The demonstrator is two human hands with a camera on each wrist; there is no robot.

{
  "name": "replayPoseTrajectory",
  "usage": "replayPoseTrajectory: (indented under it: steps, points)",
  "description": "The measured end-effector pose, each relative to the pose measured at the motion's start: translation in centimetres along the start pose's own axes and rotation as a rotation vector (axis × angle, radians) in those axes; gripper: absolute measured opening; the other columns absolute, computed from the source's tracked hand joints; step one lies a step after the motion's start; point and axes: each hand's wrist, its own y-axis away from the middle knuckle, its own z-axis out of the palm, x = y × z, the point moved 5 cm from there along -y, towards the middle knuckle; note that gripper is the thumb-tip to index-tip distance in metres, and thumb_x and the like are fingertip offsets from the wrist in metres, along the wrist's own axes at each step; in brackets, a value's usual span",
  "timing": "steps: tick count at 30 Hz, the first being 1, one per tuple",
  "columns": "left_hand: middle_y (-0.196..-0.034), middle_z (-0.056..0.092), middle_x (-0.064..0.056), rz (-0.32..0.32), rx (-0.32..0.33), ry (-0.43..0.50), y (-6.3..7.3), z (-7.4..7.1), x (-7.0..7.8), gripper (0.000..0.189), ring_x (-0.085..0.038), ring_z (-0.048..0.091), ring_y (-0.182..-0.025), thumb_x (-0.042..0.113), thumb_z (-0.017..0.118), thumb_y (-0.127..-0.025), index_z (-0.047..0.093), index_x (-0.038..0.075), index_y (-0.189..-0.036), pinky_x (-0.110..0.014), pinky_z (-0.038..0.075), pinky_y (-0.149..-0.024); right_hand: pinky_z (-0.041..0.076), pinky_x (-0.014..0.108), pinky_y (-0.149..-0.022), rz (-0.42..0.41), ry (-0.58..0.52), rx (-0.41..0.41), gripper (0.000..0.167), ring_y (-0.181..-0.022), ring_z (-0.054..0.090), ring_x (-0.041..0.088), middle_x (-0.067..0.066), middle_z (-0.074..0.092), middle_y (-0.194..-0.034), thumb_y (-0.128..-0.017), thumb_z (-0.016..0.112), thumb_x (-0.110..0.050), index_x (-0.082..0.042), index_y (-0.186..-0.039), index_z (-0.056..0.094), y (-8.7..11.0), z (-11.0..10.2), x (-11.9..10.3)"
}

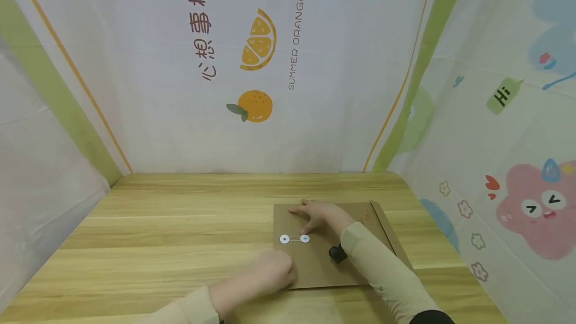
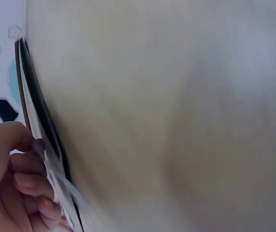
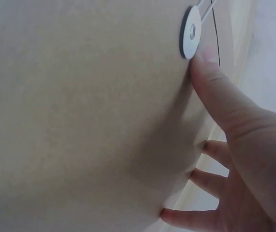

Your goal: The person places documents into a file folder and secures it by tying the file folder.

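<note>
A brown kraft document envelope [image 1: 321, 271] lies flat on the table, right of the middle. Two white button discs [image 1: 285, 239] on its left part are linked by thin string. My right hand [image 1: 320, 214] spreads over the envelope's far left part. In the right wrist view its thumb [image 3: 220, 92] touches beside one disc [image 3: 192, 32], and the other fingertips rest near the envelope's edge. My left hand [image 1: 272, 270], blurred in the head view, is at the near left corner. Its curled fingers [image 2: 31, 183] pinch a thin pale string [image 2: 69, 186] in the left wrist view.
The wood-grain table [image 1: 171, 234] extends left of the envelope. White printed cloth walls [image 1: 337, 114] enclose the back and both sides. A black wrist camera [image 1: 337, 254] sits under the right forearm, over the envelope.
</note>
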Motion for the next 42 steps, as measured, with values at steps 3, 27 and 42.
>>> replayPoseTrajectory:
  steps: [3,27,42]
  points:
    - [-0.050,0.037,0.013,0.041,0.018,0.020,-0.4,0.3,1.4,0.030,-0.003,0.034,-0.045,0.016,0.062,-0.083,0.052,0.020,-0.055,-0.018,0.032,-0.041,0.028,0.055,-0.107,0.000,0.008,-0.003,0.076,-0.139,0.025,0.034,0.013,0.023,-0.156,-0.079,0.071,-0.048,-0.038,-0.147,0.038,0.0,-0.1,0.0]
    - [-0.068,0.052,0.016,0.201,-0.106,0.104,-1.8,0.8,2.8,0.012,0.001,0.050,-0.061,0.026,0.056,-0.097,0.061,0.022,-0.087,-0.017,0.040,-0.052,0.028,0.054,-0.107,-0.039,-0.065,0.009,0.076,-0.140,0.024,0.034,0.014,0.022,-0.156,-0.081,0.071,-0.047,-0.037,-0.147,0.037,0.4,-0.1,0.4]
    - [-0.070,0.059,0.013,0.065,-0.083,0.320,-0.5,-1.6,-4.9,0.013,0.001,0.050,-0.060,0.026,0.073,-0.085,0.068,0.013,-0.087,-0.017,0.044,-0.054,0.050,0.030,-0.067,-0.184,-0.233,0.417,0.005,-0.076,0.058,0.011,-0.005,0.064,-0.082,-0.086,0.072,-0.016,-0.011,-0.088,0.071,4.9,-1.6,0.8]
